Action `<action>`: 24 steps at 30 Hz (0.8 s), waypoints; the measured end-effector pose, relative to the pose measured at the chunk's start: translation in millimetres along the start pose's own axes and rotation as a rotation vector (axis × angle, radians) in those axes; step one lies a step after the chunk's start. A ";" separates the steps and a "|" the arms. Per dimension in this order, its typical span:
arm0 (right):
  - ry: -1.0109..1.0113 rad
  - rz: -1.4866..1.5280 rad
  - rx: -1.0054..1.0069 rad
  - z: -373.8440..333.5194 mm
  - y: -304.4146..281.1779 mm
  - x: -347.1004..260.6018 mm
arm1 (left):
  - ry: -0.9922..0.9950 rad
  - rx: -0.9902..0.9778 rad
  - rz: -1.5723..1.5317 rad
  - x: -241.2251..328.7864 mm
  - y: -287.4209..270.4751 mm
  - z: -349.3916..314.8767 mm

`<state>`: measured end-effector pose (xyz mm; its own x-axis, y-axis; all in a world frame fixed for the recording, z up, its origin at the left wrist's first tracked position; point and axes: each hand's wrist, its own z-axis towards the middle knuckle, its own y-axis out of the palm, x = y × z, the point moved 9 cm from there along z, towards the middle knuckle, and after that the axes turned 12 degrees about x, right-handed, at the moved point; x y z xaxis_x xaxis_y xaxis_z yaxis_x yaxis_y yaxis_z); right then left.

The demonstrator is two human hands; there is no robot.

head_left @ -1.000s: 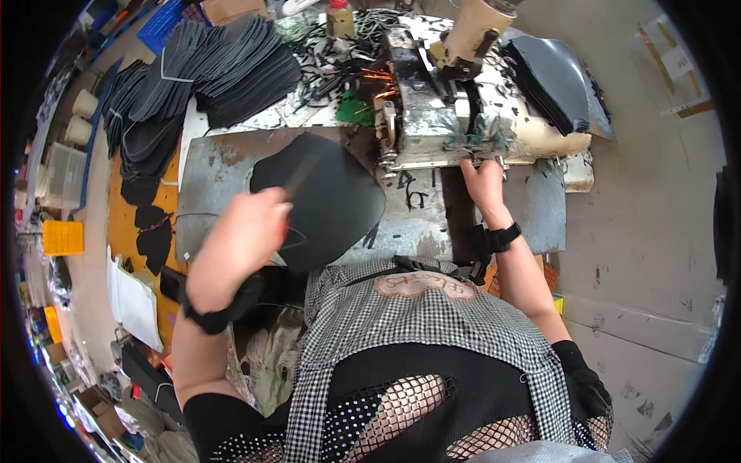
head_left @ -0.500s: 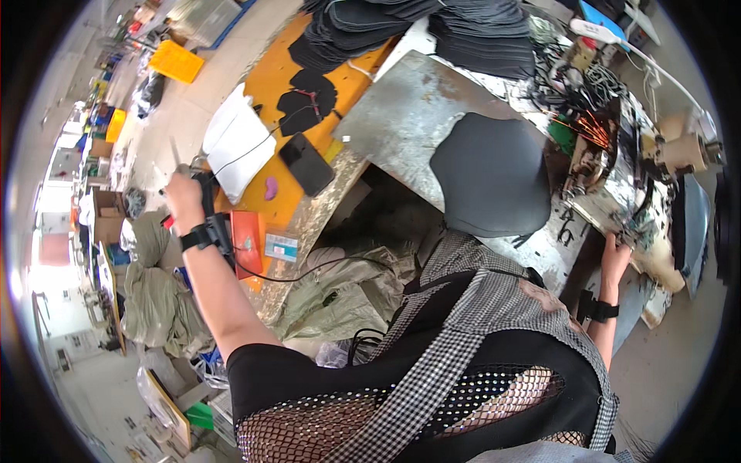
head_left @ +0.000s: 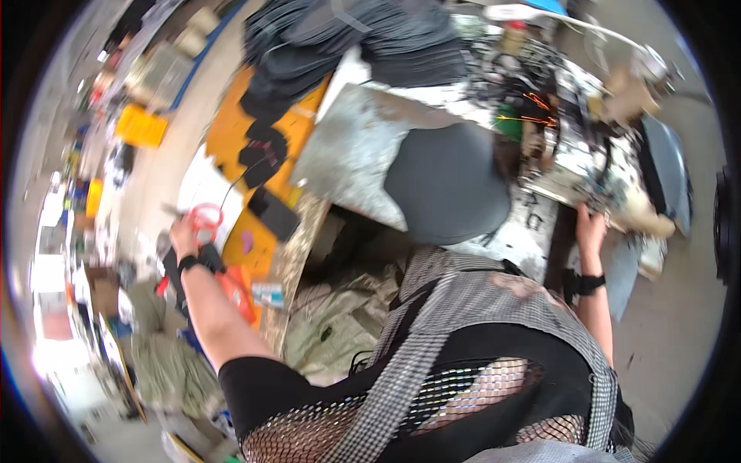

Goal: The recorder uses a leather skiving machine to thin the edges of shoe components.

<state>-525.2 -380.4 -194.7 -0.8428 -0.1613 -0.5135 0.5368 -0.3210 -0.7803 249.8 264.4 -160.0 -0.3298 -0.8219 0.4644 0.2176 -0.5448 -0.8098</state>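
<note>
My left hand (head_left: 184,238) is out to the far left over the edge of the orange worktop, its fingers closed. Beside it show the looped red handles of what look like scissors (head_left: 204,222), blurred by motion; a dark blade tip sticks out above the fingers. My right hand (head_left: 593,230) reaches to the right, fingers curled against the front of a cluttered machine (head_left: 575,181); what they grip is hidden. Between the hands a rounded dark grey panel (head_left: 448,185) lies on the metal plate (head_left: 347,147).
Stacks of dark panels (head_left: 340,46) stand at the back. On the orange worktop (head_left: 228,116) are black cut pieces (head_left: 262,154), a phone (head_left: 274,214), white paper (head_left: 197,189) and a red box (head_left: 238,293). A dark opening (head_left: 340,251) and a pale green sack (head_left: 332,316) lie below.
The view has swung, shifting the bench leftward in the picture. Red handle loops now show by my left hand. My right hand stays at the machine.
</note>
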 end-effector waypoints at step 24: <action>0.320 0.342 0.367 -34.0 -7.1 -12.6 | 0.417 -0.496 -0.101 456.0 174.3 -244.6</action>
<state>-517.0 -344.4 -194.8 -0.5402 -0.0420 -0.8405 0.6792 -0.6114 -0.4060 -87.3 -164.8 -177.1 -0.6766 -0.5833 0.4493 -0.2494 -0.3926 -0.8852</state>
